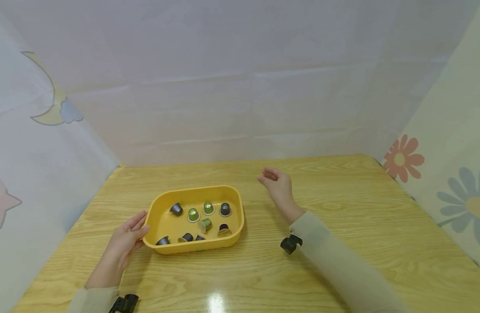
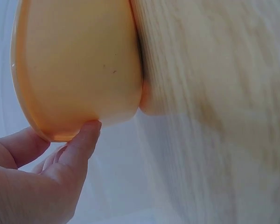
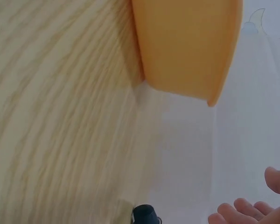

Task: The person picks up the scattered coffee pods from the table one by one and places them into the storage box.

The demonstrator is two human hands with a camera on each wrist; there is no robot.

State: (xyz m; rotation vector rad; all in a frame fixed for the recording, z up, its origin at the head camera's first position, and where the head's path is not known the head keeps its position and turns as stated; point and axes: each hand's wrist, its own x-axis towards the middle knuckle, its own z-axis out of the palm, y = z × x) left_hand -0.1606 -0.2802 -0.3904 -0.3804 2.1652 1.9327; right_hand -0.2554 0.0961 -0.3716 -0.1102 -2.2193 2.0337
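Note:
A yellow plastic tub (image 1: 167, 251) with rounded corners sits on the wooden table. Several coffee capsules lie scattered inside: green ones (image 1: 193, 214), dark ones (image 1: 176, 209), and one with a gold lid (image 1: 224, 233). At the tub's left end, my left hand (image 1: 124, 238) grips the rim; the left wrist view shows the thumb against the outer wall (image 2: 79, 60) and a finger at the rim. To the right of the tub, apart from it, my right hand (image 1: 279, 187) hangs over the table with loosely bent fingers (image 3: 242, 212) and nothing in them.
The wooden table (image 1: 365, 217) extends on both sides of the tub. White cloth walls (image 1: 240, 117) stand behind and at the sides, printed with a moon, a star and flowers. A small black object (image 3: 144, 213) is cut off at the right wrist view's lower edge.

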